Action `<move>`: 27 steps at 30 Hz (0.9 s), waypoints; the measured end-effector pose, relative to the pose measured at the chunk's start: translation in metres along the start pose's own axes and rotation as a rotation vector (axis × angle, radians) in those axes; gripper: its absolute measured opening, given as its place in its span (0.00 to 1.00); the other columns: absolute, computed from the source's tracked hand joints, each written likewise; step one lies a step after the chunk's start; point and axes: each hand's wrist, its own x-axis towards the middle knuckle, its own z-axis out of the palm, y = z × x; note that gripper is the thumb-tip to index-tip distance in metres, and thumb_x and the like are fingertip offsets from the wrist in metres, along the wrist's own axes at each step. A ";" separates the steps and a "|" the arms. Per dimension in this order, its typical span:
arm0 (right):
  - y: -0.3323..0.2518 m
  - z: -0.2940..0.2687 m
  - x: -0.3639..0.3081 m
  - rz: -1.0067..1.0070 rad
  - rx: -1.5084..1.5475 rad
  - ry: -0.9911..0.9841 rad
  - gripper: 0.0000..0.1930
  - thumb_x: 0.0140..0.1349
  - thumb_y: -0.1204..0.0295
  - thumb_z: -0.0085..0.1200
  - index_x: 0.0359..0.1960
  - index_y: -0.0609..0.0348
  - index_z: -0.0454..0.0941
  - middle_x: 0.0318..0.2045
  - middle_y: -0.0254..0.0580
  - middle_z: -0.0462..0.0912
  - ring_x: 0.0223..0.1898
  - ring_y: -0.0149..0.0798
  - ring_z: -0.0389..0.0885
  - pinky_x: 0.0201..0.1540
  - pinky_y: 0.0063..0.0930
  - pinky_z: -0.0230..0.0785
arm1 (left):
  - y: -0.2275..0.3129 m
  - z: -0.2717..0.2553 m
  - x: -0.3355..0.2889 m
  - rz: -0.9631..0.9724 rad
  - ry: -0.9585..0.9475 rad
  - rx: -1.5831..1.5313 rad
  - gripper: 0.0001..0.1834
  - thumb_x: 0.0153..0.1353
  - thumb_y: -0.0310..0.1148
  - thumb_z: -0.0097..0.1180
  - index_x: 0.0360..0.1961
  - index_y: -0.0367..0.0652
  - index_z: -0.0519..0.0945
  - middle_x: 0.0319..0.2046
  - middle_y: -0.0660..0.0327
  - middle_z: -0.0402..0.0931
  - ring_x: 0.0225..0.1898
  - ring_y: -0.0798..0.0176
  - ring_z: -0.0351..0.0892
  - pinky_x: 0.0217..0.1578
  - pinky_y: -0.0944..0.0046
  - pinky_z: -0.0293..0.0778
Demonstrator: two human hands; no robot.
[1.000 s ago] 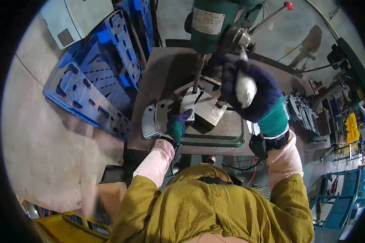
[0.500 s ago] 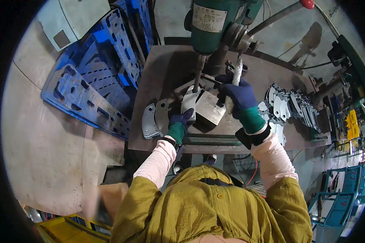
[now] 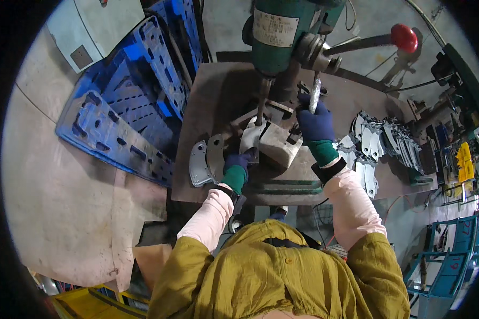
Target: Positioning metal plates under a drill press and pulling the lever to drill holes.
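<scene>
A green drill press [image 3: 274,32] stands over a brown metal table [image 3: 218,101]. My left hand [image 3: 240,161], in a blue and green glove, holds a curved grey metal plate [image 3: 252,135] against a block-shaped jig [image 3: 278,144] under the drill bit [image 3: 261,106]. My right hand [image 3: 314,121], gloved the same way, grips the lower feed lever [image 3: 314,94] of the press. Another lever with a red knob [image 3: 403,37] sticks out to the right.
Two curved plates [image 3: 206,161] lie at the table's left edge, and a pile of several similar plates [image 3: 383,141] sits at its right. Blue plastic pallets [image 3: 127,106] lean to the left on the concrete floor. Blue racks [image 3: 442,260] stand lower right.
My right hand dropped from near the camera to the press and took hold of the lower feed lever. The left hand stayed on the plate at the jig.
</scene>
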 end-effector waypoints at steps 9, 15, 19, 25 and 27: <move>0.021 -0.001 0.019 -0.265 -0.239 0.168 0.14 0.53 0.71 0.58 0.42 0.53 0.81 0.35 0.50 0.83 0.37 0.53 0.83 0.40 0.42 0.75 | 0.016 0.009 -0.025 0.178 0.207 -0.580 0.33 0.57 0.58 0.60 0.50 0.38 0.80 0.44 0.51 0.82 0.44 0.51 0.81 0.49 0.55 0.73; 0.018 0.003 0.020 -0.343 -0.283 0.257 0.13 0.54 0.70 0.57 0.43 0.52 0.82 0.34 0.50 0.83 0.35 0.56 0.82 0.37 0.45 0.74 | 0.003 0.015 -0.010 -0.129 -0.055 -0.980 0.37 0.50 0.45 0.71 0.60 0.44 0.71 0.48 0.56 0.78 0.40 0.58 0.80 0.36 0.59 0.80; 0.011 0.005 0.021 -0.504 -0.357 0.330 0.12 0.55 0.70 0.57 0.41 0.53 0.82 0.31 0.50 0.82 0.33 0.57 0.81 0.35 0.46 0.73 | -0.006 0.021 -0.004 -0.076 -0.047 -1.051 0.46 0.47 0.40 0.74 0.66 0.45 0.65 0.54 0.56 0.75 0.44 0.57 0.79 0.38 0.60 0.79; 0.023 0.004 0.032 -0.530 -0.447 0.331 0.12 0.56 0.69 0.56 0.42 0.53 0.80 0.33 0.52 0.81 0.35 0.57 0.80 0.37 0.47 0.74 | -0.036 0.047 0.026 0.013 0.030 -0.970 0.45 0.48 0.38 0.74 0.66 0.44 0.65 0.57 0.56 0.72 0.46 0.58 0.78 0.42 0.61 0.78; 0.027 0.006 0.036 -0.542 -0.529 0.346 0.12 0.57 0.71 0.56 0.43 0.53 0.81 0.34 0.50 0.82 0.36 0.54 0.81 0.39 0.44 0.74 | -0.037 0.045 0.029 0.057 0.078 -0.854 0.43 0.48 0.36 0.74 0.65 0.44 0.66 0.57 0.57 0.72 0.46 0.59 0.78 0.40 0.62 0.79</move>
